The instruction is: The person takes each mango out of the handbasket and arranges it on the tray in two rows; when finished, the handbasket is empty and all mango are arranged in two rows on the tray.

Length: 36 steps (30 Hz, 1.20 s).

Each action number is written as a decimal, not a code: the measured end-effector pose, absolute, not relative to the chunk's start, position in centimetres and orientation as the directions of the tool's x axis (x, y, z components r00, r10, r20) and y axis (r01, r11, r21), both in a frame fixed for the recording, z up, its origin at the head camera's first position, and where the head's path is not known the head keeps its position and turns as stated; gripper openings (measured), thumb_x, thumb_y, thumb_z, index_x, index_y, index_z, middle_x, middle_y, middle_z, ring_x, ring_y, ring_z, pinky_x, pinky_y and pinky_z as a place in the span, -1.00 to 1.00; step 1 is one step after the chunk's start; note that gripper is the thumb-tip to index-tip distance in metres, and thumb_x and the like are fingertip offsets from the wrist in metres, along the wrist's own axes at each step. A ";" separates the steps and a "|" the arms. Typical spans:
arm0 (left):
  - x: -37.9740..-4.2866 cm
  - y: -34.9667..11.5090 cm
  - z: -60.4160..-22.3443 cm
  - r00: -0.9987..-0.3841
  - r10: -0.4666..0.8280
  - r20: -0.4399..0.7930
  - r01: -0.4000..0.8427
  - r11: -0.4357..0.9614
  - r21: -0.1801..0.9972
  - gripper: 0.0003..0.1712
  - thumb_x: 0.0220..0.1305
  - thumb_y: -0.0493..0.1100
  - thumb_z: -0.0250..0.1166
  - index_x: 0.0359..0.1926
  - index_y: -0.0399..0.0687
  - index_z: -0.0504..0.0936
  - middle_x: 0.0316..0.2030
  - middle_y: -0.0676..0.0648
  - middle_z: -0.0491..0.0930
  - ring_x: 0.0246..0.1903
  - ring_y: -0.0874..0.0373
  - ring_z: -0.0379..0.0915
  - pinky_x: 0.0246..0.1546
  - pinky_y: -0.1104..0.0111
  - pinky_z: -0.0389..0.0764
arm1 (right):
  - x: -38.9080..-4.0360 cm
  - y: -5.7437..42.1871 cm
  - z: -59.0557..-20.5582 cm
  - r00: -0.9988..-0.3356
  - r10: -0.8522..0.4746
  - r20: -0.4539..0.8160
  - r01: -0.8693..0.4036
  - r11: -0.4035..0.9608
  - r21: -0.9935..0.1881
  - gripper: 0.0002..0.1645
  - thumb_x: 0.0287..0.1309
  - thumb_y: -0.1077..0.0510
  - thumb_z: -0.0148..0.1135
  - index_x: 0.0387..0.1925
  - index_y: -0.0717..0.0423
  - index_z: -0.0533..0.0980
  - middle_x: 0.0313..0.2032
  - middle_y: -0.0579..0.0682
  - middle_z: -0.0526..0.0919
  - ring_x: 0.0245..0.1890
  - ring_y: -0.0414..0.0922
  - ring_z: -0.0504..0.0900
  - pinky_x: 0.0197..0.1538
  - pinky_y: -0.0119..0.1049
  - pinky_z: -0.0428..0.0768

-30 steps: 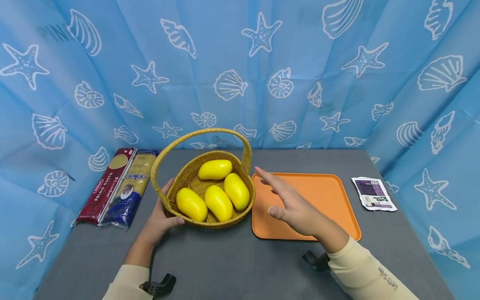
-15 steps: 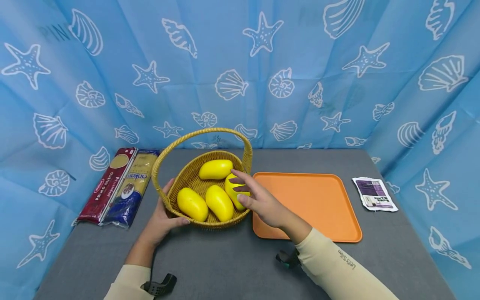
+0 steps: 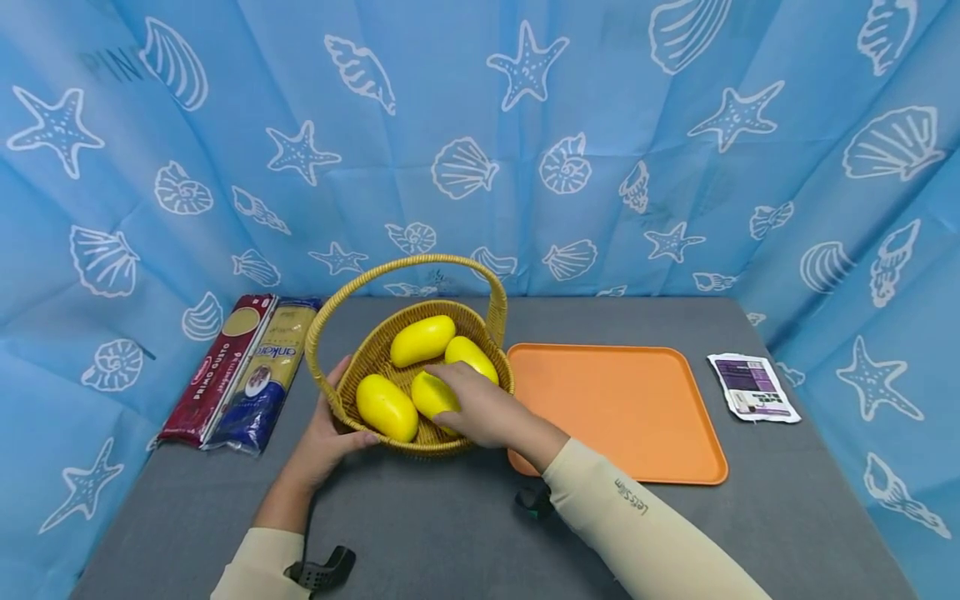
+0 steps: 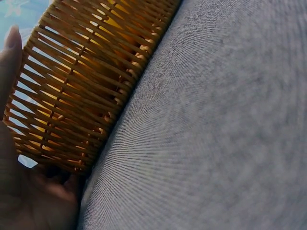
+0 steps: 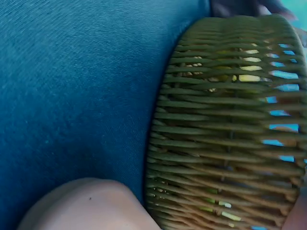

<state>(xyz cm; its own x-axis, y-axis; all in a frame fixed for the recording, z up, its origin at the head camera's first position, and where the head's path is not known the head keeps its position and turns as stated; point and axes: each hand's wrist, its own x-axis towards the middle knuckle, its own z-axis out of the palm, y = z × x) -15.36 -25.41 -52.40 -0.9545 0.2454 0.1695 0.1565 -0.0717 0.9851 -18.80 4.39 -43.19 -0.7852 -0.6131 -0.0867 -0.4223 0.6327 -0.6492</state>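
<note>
A woven wicker basket [image 3: 420, 448] with a tall hooped handle holds several smooth yellow mangoes. My left hand [image 3: 330, 437] grips its left side, thumb along the front rim and fingers around the outer wall; the left wrist view shows the hand against the woven side [image 4: 72, 86]. My right hand [image 3: 483, 408] reaches over the right rim and grips the middle front mango [image 3: 431, 396], fingers over its top and thumb at its near side. Around it lie a left mango [image 3: 386, 408], a back mango [image 3: 422, 340] and a right mango [image 3: 471, 357], partly hidden by that hand.
An orange tray [image 3: 622, 408] lies right of the basket, partly under my right forearm. A small white and purple packet [image 3: 752, 387] is farther right. Two spaghetti packs, one red [image 3: 217, 371] and one gold and blue [image 3: 262, 375], lie left. A blue curtain [image 3: 480, 125] rises behind the grey table.
My right hand has moved left from over the tray into the basket and taken hold of a mango. The back and right mangoes have shifted and turned slightly. The left hand stays on the basket.
</note>
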 end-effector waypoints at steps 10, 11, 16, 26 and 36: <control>-15.4 -25.5 -52.6 -0.954 0.251 0.164 0.149 -0.077 0.986 0.33 0.32 -0.44 0.50 0.80 0.19 -0.18 0.71 -0.19 -0.03 0.56 -0.04 0.09 0.42 0.40 0.28 | -18.2 3.2 -43.8 -0.842 -0.531 -0.100 -0.419 0.758 -0.500 -0.06 0.36 0.01 0.57 0.62 0.14 0.35 0.29 0.18 0.45 0.12 -0.02 0.53 0.10 -0.16 0.61; -15.4 -25.5 -52.6 -0.954 0.253 0.161 0.146 -0.076 0.986 0.32 0.33 -0.43 0.49 0.79 0.21 -0.18 0.71 -0.20 -0.03 0.56 -0.04 0.09 0.42 0.40 0.28 | -18.1 3.0 -43.9 -0.842 -0.531 -0.093 -0.429 0.764 -0.481 -0.06 0.36 -0.01 0.56 0.61 0.16 0.36 0.29 0.19 0.46 0.12 -0.01 0.53 0.09 -0.17 0.62; -15.5 -25.5 -52.6 -0.956 0.253 0.146 0.129 -0.082 0.988 0.30 0.35 -0.44 0.48 0.79 0.31 -0.14 0.71 -0.17 -0.03 0.57 -0.06 0.07 0.43 0.38 0.27 | -17.7 2.6 -44.0 -0.839 -0.541 -0.059 -0.469 0.774 -0.426 -0.15 0.41 0.04 0.51 0.58 0.18 0.39 0.32 0.22 0.50 0.12 0.01 0.57 0.08 -0.16 0.64; -15.3 -25.4 -52.4 -0.965 0.230 0.127 0.122 -0.035 0.992 0.31 0.34 -0.41 0.51 0.79 0.26 -0.16 0.71 -0.13 -0.02 0.56 -0.05 0.09 0.41 0.43 0.29 | -17.7 3.6 -43.7 -0.829 -0.559 -0.025 -0.436 0.673 -0.597 -0.14 0.44 0.16 0.43 0.66 0.07 0.31 0.45 0.18 0.38 0.29 0.02 0.51 0.26 -0.08 0.58; -15.4 -25.5 -52.7 -0.954 0.252 0.165 0.153 -0.066 0.986 0.31 0.34 -0.45 0.49 0.79 0.20 -0.17 0.69 -0.25 -0.02 0.52 0.02 0.18 0.39 0.39 0.36 | -18.3 4.7 -43.1 -0.810 -0.585 -0.034 -0.379 0.567 -0.731 -0.02 0.40 0.13 0.50 0.69 0.10 0.23 0.48 0.15 0.43 0.26 0.00 0.48 0.24 -0.03 0.54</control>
<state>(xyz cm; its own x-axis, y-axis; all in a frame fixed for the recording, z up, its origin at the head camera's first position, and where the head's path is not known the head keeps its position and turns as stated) -15.39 -25.50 -52.70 -0.9536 0.2521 0.1648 0.1529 -0.0661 0.9860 -18.25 4.66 -43.09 -0.8104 -0.5849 -0.0337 -0.3791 0.5673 -0.7311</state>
